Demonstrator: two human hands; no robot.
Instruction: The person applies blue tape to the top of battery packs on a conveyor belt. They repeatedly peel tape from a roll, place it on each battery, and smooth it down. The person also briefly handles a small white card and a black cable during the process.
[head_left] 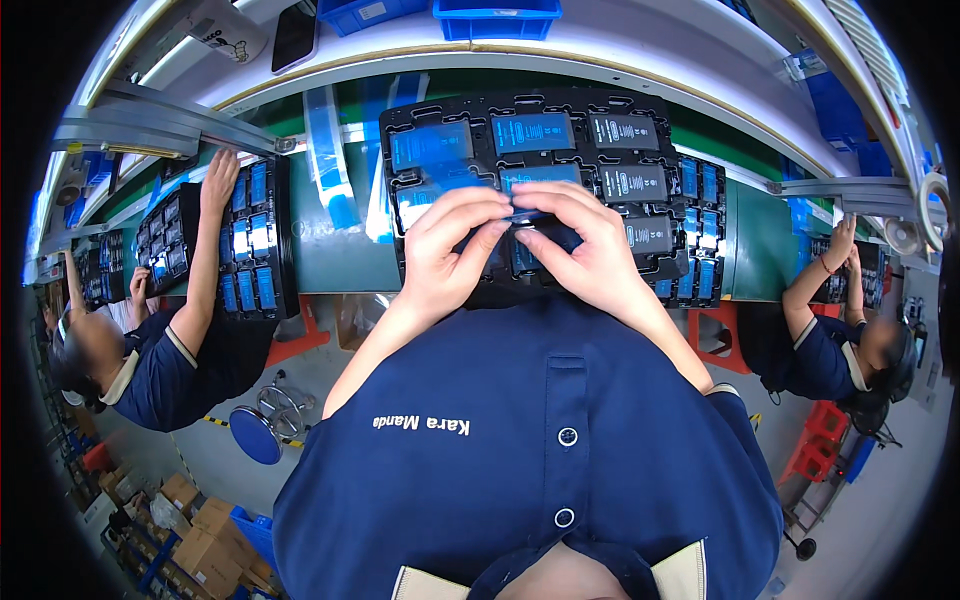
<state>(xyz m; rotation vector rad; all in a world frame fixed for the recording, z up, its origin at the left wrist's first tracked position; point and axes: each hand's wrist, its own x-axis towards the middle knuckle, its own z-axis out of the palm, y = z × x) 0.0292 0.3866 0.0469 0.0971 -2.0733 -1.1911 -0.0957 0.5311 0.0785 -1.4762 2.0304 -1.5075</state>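
My left hand [447,240] and my right hand [585,238] meet over a black plastic tray [393,125], fingers and thumbs pinched together. Between the fingertips shows a small dark edge, too hidden to name. Flat rectangular batteries sit in the tray's pockets. A blue-faced battery [531,132] lies in the middle column, while a dark grey battery [626,131] with pale print lies in the right column. At upper left, a blue-faced battery [428,146] looks smeared. My hands hide part of the nearer pockets.
Clear strips with blue ends [328,150] lie left of the tray on the green bench [310,255]. More battery trays flank it, including a left tray [284,270]. Blue bins [497,18] and a phone [295,40] rest on the shelf above. People work on both sides.
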